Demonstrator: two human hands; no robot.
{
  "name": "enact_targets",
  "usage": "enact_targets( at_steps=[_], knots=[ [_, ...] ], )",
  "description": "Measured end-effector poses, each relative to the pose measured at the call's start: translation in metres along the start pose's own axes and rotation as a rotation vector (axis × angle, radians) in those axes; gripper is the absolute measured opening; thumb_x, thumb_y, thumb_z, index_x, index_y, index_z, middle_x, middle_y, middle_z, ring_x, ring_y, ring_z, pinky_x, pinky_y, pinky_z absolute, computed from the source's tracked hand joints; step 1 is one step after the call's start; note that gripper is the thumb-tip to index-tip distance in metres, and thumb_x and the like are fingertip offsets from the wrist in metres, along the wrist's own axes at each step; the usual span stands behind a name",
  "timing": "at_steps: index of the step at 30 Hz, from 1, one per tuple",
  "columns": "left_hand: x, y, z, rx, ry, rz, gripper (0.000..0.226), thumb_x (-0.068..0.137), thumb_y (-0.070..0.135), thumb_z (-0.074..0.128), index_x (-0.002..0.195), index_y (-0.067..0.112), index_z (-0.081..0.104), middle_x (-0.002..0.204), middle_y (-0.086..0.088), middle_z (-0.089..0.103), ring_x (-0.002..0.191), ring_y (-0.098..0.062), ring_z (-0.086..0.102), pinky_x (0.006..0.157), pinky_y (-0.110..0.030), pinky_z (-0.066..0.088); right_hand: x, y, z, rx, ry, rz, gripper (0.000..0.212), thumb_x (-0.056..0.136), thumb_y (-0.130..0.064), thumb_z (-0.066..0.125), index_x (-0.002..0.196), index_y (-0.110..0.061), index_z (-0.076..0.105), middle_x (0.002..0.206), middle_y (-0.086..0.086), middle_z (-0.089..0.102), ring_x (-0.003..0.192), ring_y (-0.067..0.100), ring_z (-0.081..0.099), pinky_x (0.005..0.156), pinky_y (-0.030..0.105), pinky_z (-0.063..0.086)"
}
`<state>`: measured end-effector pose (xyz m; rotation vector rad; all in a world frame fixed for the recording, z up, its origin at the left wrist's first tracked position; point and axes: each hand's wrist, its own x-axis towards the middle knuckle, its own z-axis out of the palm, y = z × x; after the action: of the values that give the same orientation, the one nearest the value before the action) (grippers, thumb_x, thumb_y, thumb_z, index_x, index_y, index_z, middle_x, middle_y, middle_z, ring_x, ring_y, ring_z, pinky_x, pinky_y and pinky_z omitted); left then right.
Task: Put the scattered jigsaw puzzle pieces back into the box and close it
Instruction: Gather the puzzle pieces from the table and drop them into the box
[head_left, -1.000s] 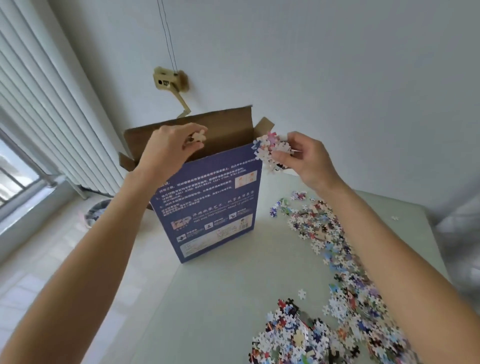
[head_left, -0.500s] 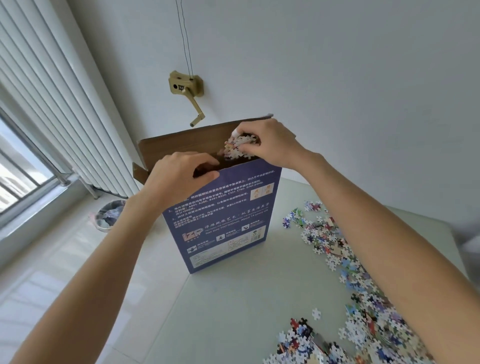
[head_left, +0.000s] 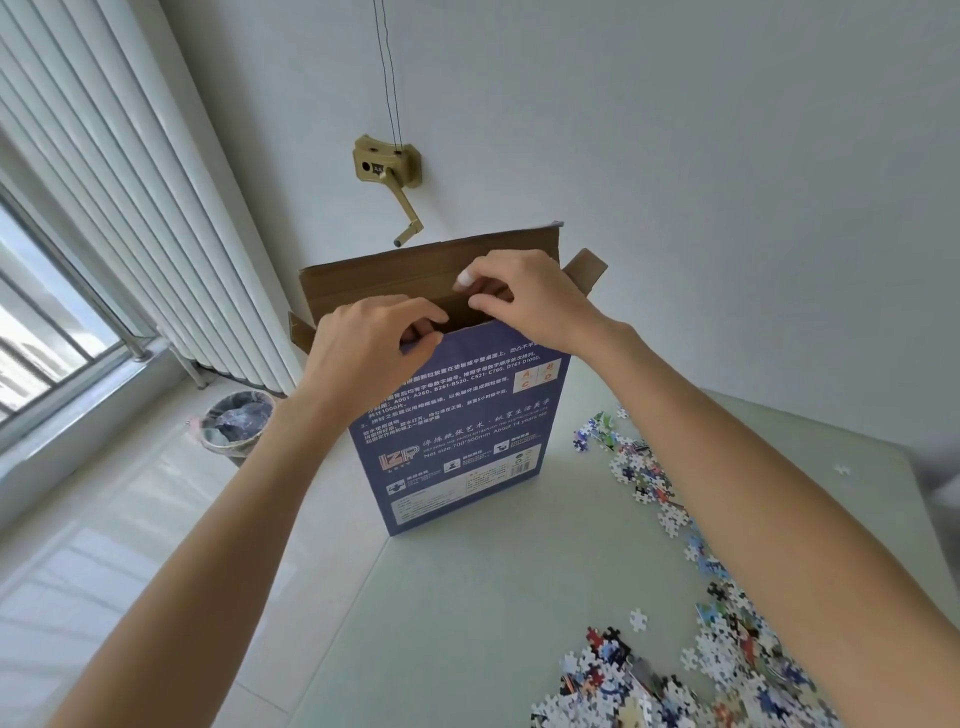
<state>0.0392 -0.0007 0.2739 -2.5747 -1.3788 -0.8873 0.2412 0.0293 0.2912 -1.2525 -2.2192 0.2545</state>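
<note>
The blue puzzle box (head_left: 457, 431) stands upright on the pale table (head_left: 467, 597), its brown top flap (head_left: 415, 273) raised against the wall. My left hand (head_left: 363, 358) grips the box's front top edge, thumb on the printed face. Over the opening hovers my right hand (head_left: 535, 299), fingers loosely bent downward; no pieces show in it. Loose jigsaw pieces (head_left: 649, 483) trail along the table's right side. A denser heap of pieces (head_left: 654, 686) lies at the bottom right. The inside of the box is hidden.
A lined waste bin (head_left: 236, 421) stands on the tiled floor left of the table. A brass crank (head_left: 387, 169) is fixed to the wall above the box. White vertical slats and a window fill the left side. The table's left edge runs diagonally below the box.
My right hand carried a handful of pieces from the right to over the box opening; the pieces are no longer seen in it. My left hand went from the opening to gripping the front edge.
</note>
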Motion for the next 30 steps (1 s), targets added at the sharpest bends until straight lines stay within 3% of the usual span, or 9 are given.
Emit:
enact_targets(
  at_steps=[4,7,11,15,18,21,23,27,30],
  knots=[
    [-0.011,0.020,0.004,0.076,0.204,0.126,0.021,0.093,0.029,0.052,0.103,0.020,0.068,0.089,0.004,0.069,0.081,-0.014,0.062,0.053,-0.022,0.046,-0.048,-0.010,0.003,-0.025,0.265,0.003,0.018,0.090,-0.020,0.058,0.105,-0.013,0.066,0.101,0.000,0.068,0.088,0.007,0.063,0.072,0.024,0.056],
    [-0.030,0.045,0.023,-0.007,0.254,0.256,0.020,0.092,0.024,0.052,0.101,0.017,0.069,0.088,0.002,0.070,0.079,-0.014,0.063,0.052,-0.018,0.044,-0.112,-0.012,0.017,-0.098,0.378,0.055,0.022,0.090,-0.024,0.058,0.105,-0.010,0.066,0.100,0.002,0.070,0.084,0.009,0.063,0.070,0.009,0.045],
    [-0.069,0.079,0.072,-0.220,0.190,0.256,0.018,0.091,0.021,0.054,0.099,0.017,0.071,0.085,0.004,0.071,0.075,-0.013,0.064,0.050,-0.023,0.050,-0.206,0.003,0.048,-0.158,0.340,0.223,0.012,0.088,-0.013,0.060,0.097,-0.011,0.068,0.090,0.000,0.071,0.074,0.014,0.066,0.063,0.020,0.051],
    [-0.129,0.123,0.132,-0.376,-0.088,0.139,0.017,0.087,0.020,0.056,0.096,0.020,0.071,0.080,0.008,0.070,0.072,-0.011,0.065,0.067,-0.025,0.052,-0.311,0.019,0.080,-0.137,0.122,0.544,0.015,0.086,-0.010,0.062,0.100,-0.011,0.067,0.093,0.000,0.070,0.075,0.013,0.066,0.061,0.028,0.056],
    [-0.176,0.152,0.171,-0.413,-0.453,0.061,0.021,0.088,0.027,0.057,0.107,0.025,0.066,0.090,0.010,0.070,0.081,-0.008,0.065,0.088,-0.039,0.050,-0.384,0.028,0.098,-0.076,-0.112,0.858,0.027,0.089,-0.014,0.059,0.116,-0.011,0.060,0.110,0.003,0.064,0.095,0.014,0.061,0.078,0.026,0.053],
    [-0.210,0.168,0.201,-0.289,-0.884,-0.029,0.057,0.086,0.044,0.060,0.137,0.029,0.040,0.130,0.004,0.054,0.118,-0.016,0.050,0.101,-0.042,0.042,-0.431,0.030,0.110,-0.065,-0.326,1.064,0.053,0.087,-0.033,0.061,0.133,-0.013,0.044,0.136,0.008,0.045,0.125,0.023,0.042,0.101,0.036,0.041],
    [-0.224,0.177,0.216,-0.223,-1.089,-0.095,0.091,0.076,0.050,0.069,0.147,0.027,0.017,0.146,-0.004,0.033,0.131,-0.024,0.034,0.102,-0.041,0.041,-0.444,0.029,0.116,-0.040,-0.450,1.200,0.080,0.078,-0.051,0.065,0.141,-0.018,0.029,0.148,0.012,0.023,0.136,0.033,0.023,0.105,0.048,0.032],
    [-0.234,0.188,0.234,-0.155,-1.201,-0.109,0.130,0.054,0.054,0.082,0.149,0.025,-0.002,0.148,-0.011,0.017,0.132,-0.030,0.022,0.100,-0.047,0.043,-0.442,0.024,0.137,-0.010,-0.607,1.260,0.117,0.062,-0.069,0.066,0.147,-0.027,-0.002,0.155,0.014,-0.010,0.140,0.043,-0.006,0.108,0.060,0.014],
    [-0.237,0.193,0.240,-0.123,-1.220,-0.042,0.139,0.049,0.057,0.083,0.148,0.023,-0.007,0.146,-0.011,0.014,0.131,-0.029,0.020,0.098,-0.047,0.045,-0.428,0.020,0.153,-0.125,-0.629,1.116,0.116,0.061,-0.065,0.070,0.147,-0.028,0.001,0.153,0.013,0.010,0.139,0.037,0.011,0.109,0.054,0.022]
  ],
)
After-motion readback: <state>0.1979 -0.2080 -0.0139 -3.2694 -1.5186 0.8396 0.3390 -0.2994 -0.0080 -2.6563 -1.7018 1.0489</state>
